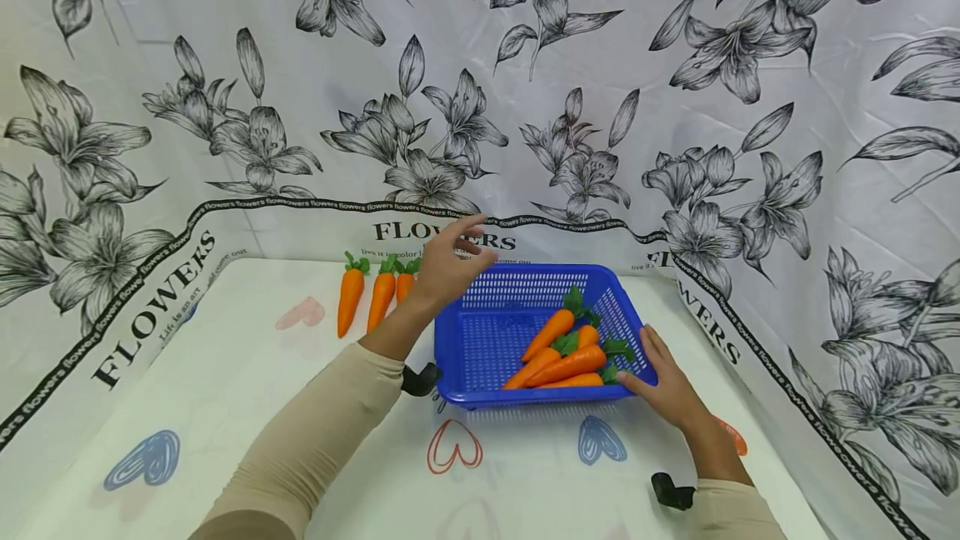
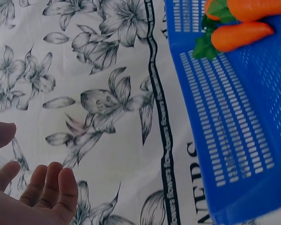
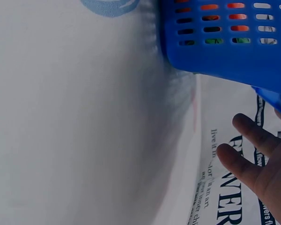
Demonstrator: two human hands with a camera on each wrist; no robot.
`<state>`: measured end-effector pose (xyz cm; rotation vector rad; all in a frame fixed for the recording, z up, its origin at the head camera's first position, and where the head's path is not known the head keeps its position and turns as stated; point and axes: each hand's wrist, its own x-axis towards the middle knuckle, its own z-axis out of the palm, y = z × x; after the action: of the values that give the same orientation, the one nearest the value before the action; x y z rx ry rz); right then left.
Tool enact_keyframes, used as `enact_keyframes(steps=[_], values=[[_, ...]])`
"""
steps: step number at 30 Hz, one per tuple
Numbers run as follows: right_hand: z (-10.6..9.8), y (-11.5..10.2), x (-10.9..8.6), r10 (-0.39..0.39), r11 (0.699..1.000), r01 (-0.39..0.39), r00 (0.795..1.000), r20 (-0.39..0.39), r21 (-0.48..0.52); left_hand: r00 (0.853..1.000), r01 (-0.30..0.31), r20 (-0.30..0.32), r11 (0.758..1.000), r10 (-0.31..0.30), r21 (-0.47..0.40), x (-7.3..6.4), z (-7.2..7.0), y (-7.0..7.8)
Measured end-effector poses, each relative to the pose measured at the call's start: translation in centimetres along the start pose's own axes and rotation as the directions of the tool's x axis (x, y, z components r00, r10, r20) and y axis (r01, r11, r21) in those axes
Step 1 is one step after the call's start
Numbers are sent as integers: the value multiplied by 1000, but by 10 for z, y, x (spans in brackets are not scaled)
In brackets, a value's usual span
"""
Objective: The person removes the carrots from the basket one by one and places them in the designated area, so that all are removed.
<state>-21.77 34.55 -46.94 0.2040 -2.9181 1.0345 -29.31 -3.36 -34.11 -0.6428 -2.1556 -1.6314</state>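
My left hand point(image 1: 455, 261) is raised over the back left corner of a blue plastic basket point(image 1: 450, 394). Its fingers are loosely bent and hold nothing, as the left wrist view also shows. At the basket's front right corner, my right hand point(image 1: 666, 382) holds the rim, thumb over the edge and fingers along the outer side. Two of its fingers point(image 3: 243, 164) stand spread away from the wall in the right wrist view. Several orange carrots point(image 1: 573, 365) with green tops lie in the basket's right half.
Left of the basket, three more carrots point(image 1: 350, 300) lie in a row on the white table cover point(image 1: 247, 407), the rightmost partly hidden by my left hand and arm. A flower-printed cloth point(image 1: 450, 40) hangs behind and along both sides.
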Motion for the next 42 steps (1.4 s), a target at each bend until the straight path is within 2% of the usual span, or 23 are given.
enact_keyframes(steps=[4, 9, 18, 24, 35, 38, 42], values=[[2, 3, 0, -11, 1000, 11, 1000, -5, 10, 998, -46, 37, 999, 46, -5, 2, 16, -3], [2, 4, 0, -21, 1000, 21, 1000, -10, 12, 990, -61, 123, 998, 63, -23, 5, 34, -6], [0, 4, -1, -18, 1000, 18, 1000, -25, 12, 962, -21, 272, 999, 33, -47, 17, 65, -12], [3, 4, 0, -25, 999, 26, 999, -25, 21, 941, 23, 338, 998, -2, -58, 17, 77, -15], [3, 6, 0, -25, 1000, 25, 999, -30, 7, 923, 52, 385, 997, -29, -52, 19, 86, -22], [3, 6, 0, -25, 1000, 25, 999, -35, 12, 916, 37, 400, 999, -20, -35, 20, 92, -25], [3, 6, 0, -30, 999, 30, 999, -36, 20, 916, 6, 401, 1000, 4, -22, 20, 99, -28]])
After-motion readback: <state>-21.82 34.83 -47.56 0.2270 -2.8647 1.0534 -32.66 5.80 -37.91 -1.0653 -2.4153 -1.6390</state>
